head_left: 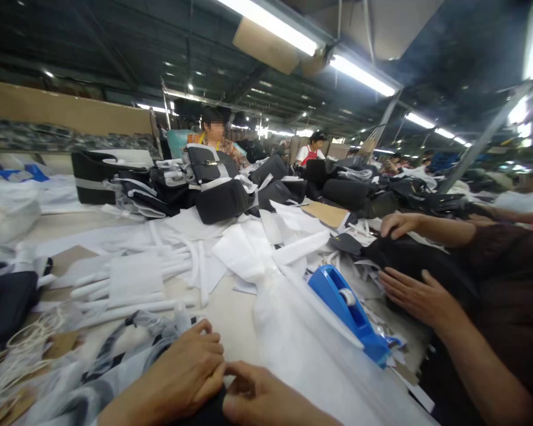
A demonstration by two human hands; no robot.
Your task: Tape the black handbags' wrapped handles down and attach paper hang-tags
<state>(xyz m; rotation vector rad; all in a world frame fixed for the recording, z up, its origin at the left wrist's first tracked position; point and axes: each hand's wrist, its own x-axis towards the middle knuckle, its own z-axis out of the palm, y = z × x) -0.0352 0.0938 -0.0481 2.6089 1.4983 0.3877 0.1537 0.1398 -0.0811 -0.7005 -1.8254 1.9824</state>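
Note:
My left hand (184, 370) is at the bottom edge, fingers curled and pressed down on a dark piece (211, 411) that is mostly hidden under it. My right hand (266, 396) lies just right of it, fingers closed and pinching the same dark piece. A clear plastic bag with black-and-white fabric (115, 361) lies beside my left hand. A sheet of white non-woven fabric (306, 349) spreads just beyond my right hand.
A blue tape dispenser (350, 307) sits right of centre. A co-worker's two hands (413, 293) press a black bag (408, 257) at the right. White straps and sheets (160, 272) cover the table; black bags (217, 189) are piled behind. Other people work farther back.

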